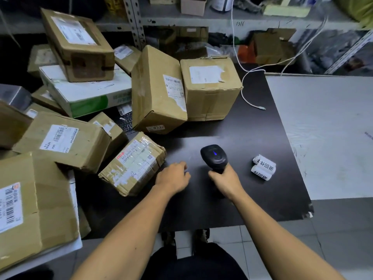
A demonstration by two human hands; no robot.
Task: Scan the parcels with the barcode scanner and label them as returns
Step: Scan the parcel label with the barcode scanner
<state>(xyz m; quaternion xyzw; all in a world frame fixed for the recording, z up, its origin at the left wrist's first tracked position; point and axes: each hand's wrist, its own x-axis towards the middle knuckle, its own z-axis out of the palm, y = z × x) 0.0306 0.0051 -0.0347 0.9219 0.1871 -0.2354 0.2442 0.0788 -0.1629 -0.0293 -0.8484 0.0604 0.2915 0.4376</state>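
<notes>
Scanner in hand, parcels piled up on my left

My right hand point(226, 179) grips the black barcode scanner point(214, 157) by its handle, blue light lit on top. My left hand point(173, 176) lies loose, fingers relaxed on the dark table point(252, 128), just beside a taped parcel point(133, 163). Two rolls of return labels point(263, 167) sit just right of the scanner hand.
</notes>
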